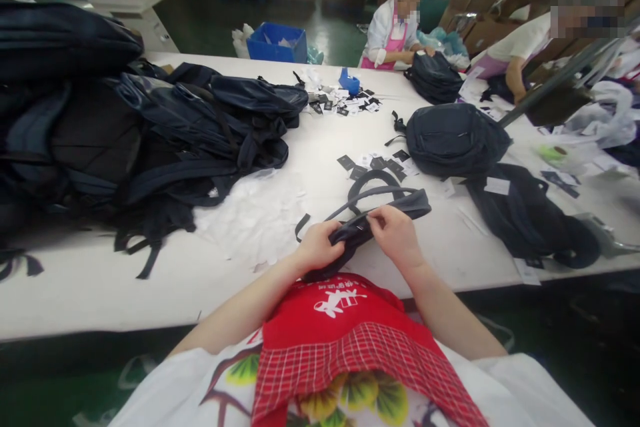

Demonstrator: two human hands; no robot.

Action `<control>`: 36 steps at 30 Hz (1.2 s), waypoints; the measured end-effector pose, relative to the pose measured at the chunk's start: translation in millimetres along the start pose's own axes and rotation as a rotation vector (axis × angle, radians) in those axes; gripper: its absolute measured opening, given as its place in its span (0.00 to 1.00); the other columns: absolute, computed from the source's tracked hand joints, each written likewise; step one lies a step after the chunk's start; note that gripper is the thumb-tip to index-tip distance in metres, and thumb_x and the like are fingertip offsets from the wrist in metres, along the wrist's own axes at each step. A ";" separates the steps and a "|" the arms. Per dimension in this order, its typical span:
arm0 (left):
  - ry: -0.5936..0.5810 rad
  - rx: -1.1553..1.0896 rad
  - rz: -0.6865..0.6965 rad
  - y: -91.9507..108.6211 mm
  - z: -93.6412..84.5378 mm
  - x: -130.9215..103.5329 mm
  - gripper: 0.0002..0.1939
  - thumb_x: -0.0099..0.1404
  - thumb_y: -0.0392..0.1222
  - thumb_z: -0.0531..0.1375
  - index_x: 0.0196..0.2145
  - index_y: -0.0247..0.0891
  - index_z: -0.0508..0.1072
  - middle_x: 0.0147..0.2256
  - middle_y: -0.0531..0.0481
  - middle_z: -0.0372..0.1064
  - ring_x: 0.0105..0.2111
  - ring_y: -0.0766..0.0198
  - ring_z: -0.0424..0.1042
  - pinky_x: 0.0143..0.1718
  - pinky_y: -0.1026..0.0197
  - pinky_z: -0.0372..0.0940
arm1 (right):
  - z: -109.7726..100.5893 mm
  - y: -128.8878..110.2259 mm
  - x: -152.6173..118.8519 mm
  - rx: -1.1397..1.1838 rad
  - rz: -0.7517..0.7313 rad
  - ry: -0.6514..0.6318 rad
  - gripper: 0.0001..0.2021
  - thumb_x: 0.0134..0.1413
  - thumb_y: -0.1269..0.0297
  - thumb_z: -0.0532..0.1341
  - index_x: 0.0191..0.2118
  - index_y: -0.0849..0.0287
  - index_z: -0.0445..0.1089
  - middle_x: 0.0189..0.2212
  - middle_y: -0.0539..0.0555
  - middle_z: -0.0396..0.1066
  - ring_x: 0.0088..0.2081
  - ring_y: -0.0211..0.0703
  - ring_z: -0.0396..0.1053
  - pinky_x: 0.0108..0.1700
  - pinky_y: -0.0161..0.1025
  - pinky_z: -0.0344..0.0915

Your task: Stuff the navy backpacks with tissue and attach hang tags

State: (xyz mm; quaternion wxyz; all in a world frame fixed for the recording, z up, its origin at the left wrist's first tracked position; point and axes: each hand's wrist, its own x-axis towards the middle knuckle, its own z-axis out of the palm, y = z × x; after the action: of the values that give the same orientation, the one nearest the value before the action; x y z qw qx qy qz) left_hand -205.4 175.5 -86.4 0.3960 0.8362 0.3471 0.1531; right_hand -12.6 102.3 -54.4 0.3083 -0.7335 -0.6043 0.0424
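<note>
Between my two hands is a small dark bag [356, 230] with a strap loop, lying at the front edge of the white table [225, 287]. My left hand [320, 247] grips its left part, thumb on top. The fingers of my right hand [393, 230] are pinched on its upper edge, near the middle. The bag's right end sticks out beyond my right hand. Just past the bag lie black and white tags [380, 163]. White thin sheets [260, 213] are spread to the left of my left hand.
Dark backpacks [95, 140] are heaped on the left. More backpacks [455, 140] lie on the right. Farther back are a tag pile [345, 103], a blue bin [277, 43] and two people [393, 30] working across the table. A grey pole [555, 83] slants at the right.
</note>
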 end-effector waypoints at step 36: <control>0.104 -0.821 -0.013 26.7 -69.9 28.0 0.21 0.57 0.57 0.61 0.32 0.32 0.78 0.27 0.51 0.72 0.28 0.63 0.68 0.30 0.64 0.63 | -56.0 -46.6 40.6 0.009 -0.398 0.302 0.07 0.57 0.63 0.61 0.40 0.57 0.73 0.41 0.58 0.74 0.44 0.51 0.71 0.48 0.48 0.66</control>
State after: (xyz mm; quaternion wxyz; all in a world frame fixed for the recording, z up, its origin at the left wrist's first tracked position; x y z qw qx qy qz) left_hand -210.3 222.1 -21.8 0.6796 0.5977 0.2819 0.3185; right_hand -17.6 120.5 26.8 0.4004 -0.5967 -0.6839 -0.1265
